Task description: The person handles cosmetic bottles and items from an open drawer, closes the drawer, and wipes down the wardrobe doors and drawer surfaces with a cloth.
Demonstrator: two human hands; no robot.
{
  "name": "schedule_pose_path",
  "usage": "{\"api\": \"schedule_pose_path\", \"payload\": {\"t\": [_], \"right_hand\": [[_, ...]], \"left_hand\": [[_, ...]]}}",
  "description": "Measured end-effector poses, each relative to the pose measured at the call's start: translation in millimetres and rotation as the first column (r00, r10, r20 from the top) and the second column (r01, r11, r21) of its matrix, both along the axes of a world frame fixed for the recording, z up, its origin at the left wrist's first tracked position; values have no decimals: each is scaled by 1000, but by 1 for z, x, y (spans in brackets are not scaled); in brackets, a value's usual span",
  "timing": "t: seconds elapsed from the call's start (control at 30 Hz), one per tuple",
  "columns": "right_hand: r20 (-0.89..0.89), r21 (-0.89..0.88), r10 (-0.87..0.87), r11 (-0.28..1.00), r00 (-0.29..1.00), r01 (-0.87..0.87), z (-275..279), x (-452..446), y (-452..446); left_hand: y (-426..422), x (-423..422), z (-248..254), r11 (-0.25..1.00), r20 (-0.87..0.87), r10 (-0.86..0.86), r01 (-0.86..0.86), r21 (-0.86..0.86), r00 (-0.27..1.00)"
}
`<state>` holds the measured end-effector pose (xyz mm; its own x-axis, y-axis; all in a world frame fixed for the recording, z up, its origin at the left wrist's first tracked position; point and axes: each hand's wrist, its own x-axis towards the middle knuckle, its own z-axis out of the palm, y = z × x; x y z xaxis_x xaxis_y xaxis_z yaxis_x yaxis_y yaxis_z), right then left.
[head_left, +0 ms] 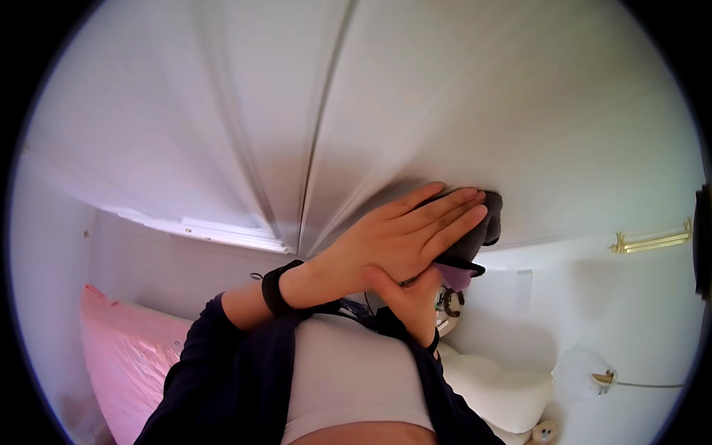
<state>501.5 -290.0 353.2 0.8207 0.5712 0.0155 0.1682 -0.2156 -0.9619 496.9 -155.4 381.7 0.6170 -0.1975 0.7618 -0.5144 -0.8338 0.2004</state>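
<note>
My left hand lies flat over a dark grey cloth, its fingers stretched out toward the upper right. The cloth is bunched against a white panelled door, and a purple part of it hangs out below my left fingers. My right hand is underneath, close to that purple part. Its thumb is up against the heel of my left hand. The right fingers are mostly hidden behind the left hand and the cloth, so their grip does not show.
A gold handle is fixed to a white surface at the right. Pink fabric stands at the lower left. White cushioned bedding and a small plush toy are at the lower right. A narrow seam runs down the white panels.
</note>
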Motion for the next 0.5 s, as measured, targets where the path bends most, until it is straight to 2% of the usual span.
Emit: {"api": "schedule_pose_path", "payload": {"t": [0.1,0.17,0.27,0.33,0.4,0.43,0.5], "right_hand": [[188,129,140,978,972,-165,3,-3,9],[321,239,111,951,940,-194,3,-8,25],[415,420,-124,905,901,-69,2,-10,70],[436,555,-281,831,855,-10,4,-11,102],[530,430,-236,903,815,-18,9,-8,125],[545,479,-308,878,780,12,9,-9,140],[727,270,-284,955,625,121,0,-14,155]], "left_hand": [[15,-16,5,997,56,65,-63,-46,996],[31,-30,11,990,122,133,-126,-66,984],[53,-58,21,962,212,268,-273,-6,940],[73,-70,17,936,177,348,-352,-6,921],[99,-83,9,905,138,422,-426,1,896],[112,-90,5,872,141,482,-489,22,865],[132,-103,-1,765,115,639,-644,6,760]]}}
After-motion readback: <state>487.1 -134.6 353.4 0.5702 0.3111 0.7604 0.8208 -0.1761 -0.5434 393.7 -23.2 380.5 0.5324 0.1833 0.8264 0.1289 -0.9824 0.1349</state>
